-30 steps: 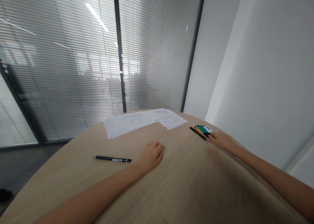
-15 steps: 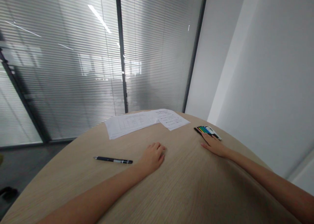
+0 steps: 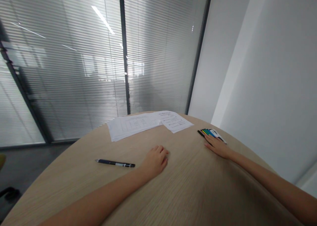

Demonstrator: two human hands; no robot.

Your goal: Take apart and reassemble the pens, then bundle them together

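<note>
A pale, wood-grained table (image 3: 178,193) with a curved edge carries overlapping printed papers (image 3: 133,124) toward its far side, a dark pen (image 3: 115,163) on the left, and a row of coloured markers (image 3: 207,132) on the right. The left hand (image 3: 155,159) rests on the tabletop.

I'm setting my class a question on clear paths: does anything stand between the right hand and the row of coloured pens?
Nothing visible does: the right hand lies over the near part of the coloured pens. The papers and the separate pen both lie farther left, outside that path.
</note>
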